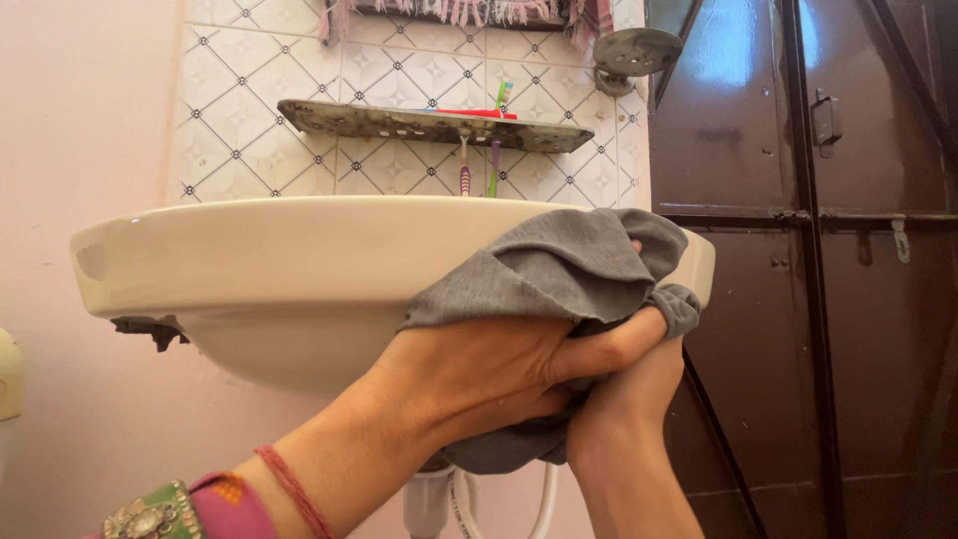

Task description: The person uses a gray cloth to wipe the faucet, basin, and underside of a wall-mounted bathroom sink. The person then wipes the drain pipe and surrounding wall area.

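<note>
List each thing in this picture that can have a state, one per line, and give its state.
Grey cloth: bunched, pressed against the basin's front.
Left hand: gripping the cloth.
Right hand: clasping the cloth from below.
Wash basin: wall-mounted.
Toothbrushes: hanging through the shelf.
Brown metal door: shut.

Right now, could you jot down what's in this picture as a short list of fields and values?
Place: a washroom corner with pink wall and patterned white tiles
Left hand: grips the grey cloth from the left
Right hand: clasps the same cloth from below
Cloth: bunched, pressed against the outer front of the cream sink
Shelf: above the sink, toothbrushes hanging through it
Soap dish: round, on the wall at upper right
Door: dark brown metal, at right
</note>
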